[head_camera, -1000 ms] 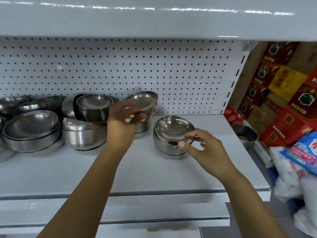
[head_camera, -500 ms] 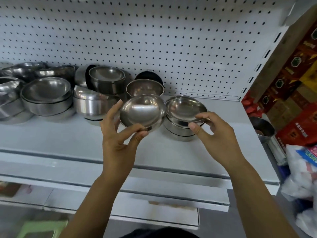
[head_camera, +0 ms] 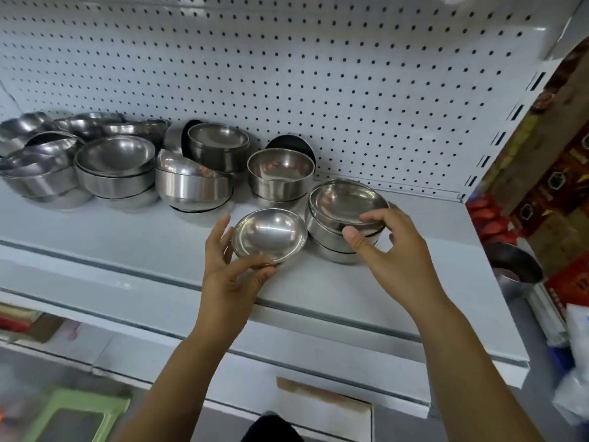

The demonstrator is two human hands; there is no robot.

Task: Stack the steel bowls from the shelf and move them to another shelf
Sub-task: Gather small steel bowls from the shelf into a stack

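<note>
My left hand (head_camera: 234, 275) grips a small shallow steel bowl (head_camera: 270, 235) by its near rim, holding it just above the white shelf (head_camera: 134, 237). Right beside it stands a short stack of steel bowls (head_camera: 345, 218). My right hand (head_camera: 390, 253) holds that stack, thumb on the near side and fingers over the top bowl's rim. Behind them a deeper steel bowl stack (head_camera: 280, 173) stands near the pegboard. Several more steel bowls (head_camera: 114, 169) crowd the left part of the shelf, some nested, some tipped over.
A white pegboard (head_camera: 287, 74) backs the shelf. Lower white shelves (head_camera: 287, 371) jut out below. Red and brown cartons (head_camera: 548, 173) and a steel pot (head_camera: 513, 269) sit at the right. A green stool (head_camera: 73, 416) stands on the floor at the lower left.
My left hand took a small bowl from the back pile and brought it forward and down, next to the stack. My right hand stayed on the stack. The view tilted downward.
</note>
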